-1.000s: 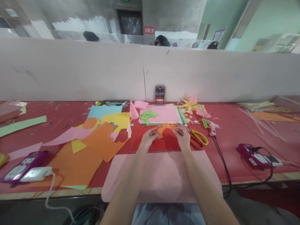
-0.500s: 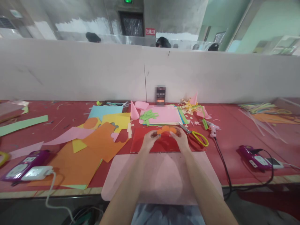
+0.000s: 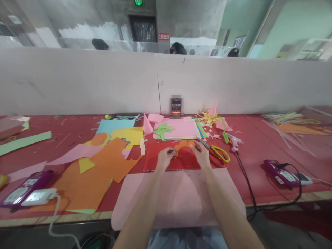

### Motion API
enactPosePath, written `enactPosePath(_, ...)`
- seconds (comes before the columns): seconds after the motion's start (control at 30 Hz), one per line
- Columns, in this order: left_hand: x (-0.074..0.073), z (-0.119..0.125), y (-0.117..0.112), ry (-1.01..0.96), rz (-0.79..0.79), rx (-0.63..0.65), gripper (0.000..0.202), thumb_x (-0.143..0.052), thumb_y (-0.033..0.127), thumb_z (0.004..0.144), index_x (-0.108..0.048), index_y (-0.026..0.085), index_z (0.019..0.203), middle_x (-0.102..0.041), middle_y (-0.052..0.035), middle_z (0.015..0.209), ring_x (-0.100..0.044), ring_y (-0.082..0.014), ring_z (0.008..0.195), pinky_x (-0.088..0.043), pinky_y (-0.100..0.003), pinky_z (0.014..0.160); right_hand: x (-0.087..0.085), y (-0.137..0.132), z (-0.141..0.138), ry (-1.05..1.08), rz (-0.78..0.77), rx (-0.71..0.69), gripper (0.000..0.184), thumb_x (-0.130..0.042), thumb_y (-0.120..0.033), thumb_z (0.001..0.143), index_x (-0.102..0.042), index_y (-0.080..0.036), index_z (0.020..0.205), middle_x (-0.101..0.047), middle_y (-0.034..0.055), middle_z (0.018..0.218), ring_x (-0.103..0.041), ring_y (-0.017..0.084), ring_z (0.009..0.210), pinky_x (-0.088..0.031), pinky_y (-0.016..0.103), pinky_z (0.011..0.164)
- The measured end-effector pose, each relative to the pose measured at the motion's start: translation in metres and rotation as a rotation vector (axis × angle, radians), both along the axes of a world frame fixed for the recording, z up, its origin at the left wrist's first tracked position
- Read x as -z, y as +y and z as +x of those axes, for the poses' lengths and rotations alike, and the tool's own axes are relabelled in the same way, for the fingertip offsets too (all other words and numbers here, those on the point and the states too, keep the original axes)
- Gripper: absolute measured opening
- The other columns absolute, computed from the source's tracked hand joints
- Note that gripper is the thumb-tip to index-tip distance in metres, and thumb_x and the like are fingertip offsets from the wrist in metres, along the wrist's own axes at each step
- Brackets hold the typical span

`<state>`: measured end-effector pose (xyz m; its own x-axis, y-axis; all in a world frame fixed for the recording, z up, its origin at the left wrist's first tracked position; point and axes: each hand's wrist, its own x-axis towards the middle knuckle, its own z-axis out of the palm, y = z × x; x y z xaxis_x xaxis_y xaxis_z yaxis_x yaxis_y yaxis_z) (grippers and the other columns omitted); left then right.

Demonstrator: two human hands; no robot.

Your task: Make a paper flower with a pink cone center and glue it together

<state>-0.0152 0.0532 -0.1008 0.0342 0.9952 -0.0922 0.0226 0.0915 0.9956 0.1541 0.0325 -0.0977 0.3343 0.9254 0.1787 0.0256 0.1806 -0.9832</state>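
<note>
A person's bare hands are working over a red sheet [image 3: 151, 159] at a crowded craft table [image 3: 259, 173], holding a small orange scalloped paper piece [image 3: 184, 143] between them. The left hand [image 3: 165, 157] is pinching the piece's left edge, thumb and forefinger nearly meeting; the right hand [image 3: 202, 155] is gripping the opposite edge, its fingers closing to little more than the paper's thickness. The piece is sitting just above the red sheet, near its far edge. A second ago it was showing taller, its lobes standing up toward the camera; now it is presenting a shallower arch, and both hands are keeping hold. The change is suggesting that the paper is being worked into a curve, though the fingers are covering its ends and the view is too small to tell bending from tilting. Yellow-handled scissors [image 3: 220, 153] are lying just beside the right hand, a pink glue gun [image 3: 235, 143] is resting farther right, and green paper strips [image 3: 164, 130] are lying beyond the left hand.
</note>
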Motion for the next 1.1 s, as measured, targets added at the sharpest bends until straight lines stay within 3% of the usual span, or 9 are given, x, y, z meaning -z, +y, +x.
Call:
enactPosePath(0.13, 0.002, 0.000, 0.001, 0.025, -0.001, -0.007, 0.010, -0.062, 0.025, 0.065, -0.057, 0.017, 0.062, -0.059, 0.0014, 0.058, -0.059, -0.0120, 0.054, -0.051, -0.025, 0.057, -0.003, -0.012, 0.035, -0.339, 0.042, 0.240, 0.030, -0.047, -0.038, 0.077, -0.061, -0.017, 0.093, -0.064, 0.0077, 0.094, -0.059, 0.020, 0.087, -0.045, 0.033, 0.080)
enactPosePath(0.2, 0.001, 0.001, 0.000, 0.044, 0.008, -0.004, 0.008, -0.060, 0.024, 0.067, -0.056, 0.017, 0.064, -0.059, 0.0015, 0.058, -0.060, -0.0125, 0.054, -0.051, -0.025, 0.057, -0.001, -0.019, 0.059, -0.629, -0.035, 0.345, 0.026, -0.045, -0.033, 0.077, -0.062, -0.017, 0.089, -0.062, 0.0087, 0.092, -0.057, 0.021, 0.087, -0.042, 0.034, 0.081)
enactPosePath(0.37, -0.001, 0.003, -0.002, 0.135, 0.036, -0.030, 0.007, -0.056, 0.024, 0.069, -0.053, 0.018, 0.066, -0.056, 0.0034, 0.055, -0.057, -0.0111, 0.046, -0.048, -0.022, 0.048, 0.004, -0.027, 0.094, -1.150, -0.371, 0.262, 0.036, -0.050, -0.023, 0.069, -0.059, -0.015, 0.103, -0.057, 0.0132, 0.099, -0.051, 0.026, 0.094, -0.039, 0.035, 0.080)
enactPosePath(0.6, -0.003, 0.004, -0.005, 0.208, 0.076, -0.034, 0.005, -0.055, 0.021, 0.070, -0.054, 0.018, 0.066, -0.056, 0.0037, 0.057, -0.056, -0.0090, 0.046, -0.046, -0.019, 0.049, -0.013, -0.003, 0.082, -1.329, -0.611, 0.226, 0.037, -0.057, -0.030, 0.063, -0.060, -0.013, 0.096, -0.058, 0.0188, 0.098, -0.052, 0.031, 0.096, -0.041, 0.037, 0.072)
enactPosePath(0.77, -0.005, 0.004, -0.008, 0.225, 0.090, -0.060, 0.005, -0.057, 0.022, 0.069, -0.055, 0.018, 0.067, -0.056, 0.0034, 0.056, -0.055, -0.0091, 0.047, -0.046, -0.019, 0.049, -0.015, 0.007, 0.090, -1.220, -0.722, 0.076, 0.032, -0.057, -0.033, 0.062, -0.061, -0.012, 0.087, -0.062, 0.0187, 0.090, -0.058, 0.031, 0.086, -0.042, 0.035, 0.066)
enactPosePath(0.9, -0.007, 0.000, -0.005, 0.206, 0.108, -0.097, 0.007, -0.057, 0.023, 0.070, -0.054, 0.018, 0.067, -0.058, 0.0018, 0.060, -0.056, -0.0097, 0.048, -0.046, -0.020, 0.049, -0.014, -0.004, 0.090, -1.031, -0.533, 0.304, 0.029, -0.054, -0.032, 0.064, -0.056, -0.014, 0.088, -0.061, 0.0143, 0.088, -0.059, 0.026, 0.084, -0.041, 0.031, 0.064)
enactPosePath(1.03, -0.023, 0.001, 0.002, 0.251, 0.165, -0.172, 0.010, -0.053, 0.026, 0.072, -0.053, 0.018, 0.066, -0.058, 0.0005, 0.061, -0.057, -0.0117, 0.054, -0.045, -0.022, 0.054, -0.023, -0.017, 0.058, -0.534, -0.378, 0.394, 0.027, -0.055, -0.044, 0.066, -0.049, -0.020, 0.076, -0.055, 0.0017, 0.063, -0.055, 0.019, 0.061, -0.038, 0.028, 0.053)
enactPosePath(1.1, -0.036, 0.004, 0.005, 0.279, 0.186, -0.189, 0.011, -0.053, 0.028, 0.072, -0.055, 0.018, 0.068, -0.060, -0.0008, 0.064, -0.058, -0.0126, 0.056, -0.044, -0.022, 0.056, -0.028, -0.022, 0.029, -0.270, -0.221, 0.303, 0.033, -0.057, -0.052, 0.064, -0.045, -0.021, 0.069, -0.051, -0.0017, 0.059, -0.050, 0.015, 0.054, -0.038, 0.027, 0.050)
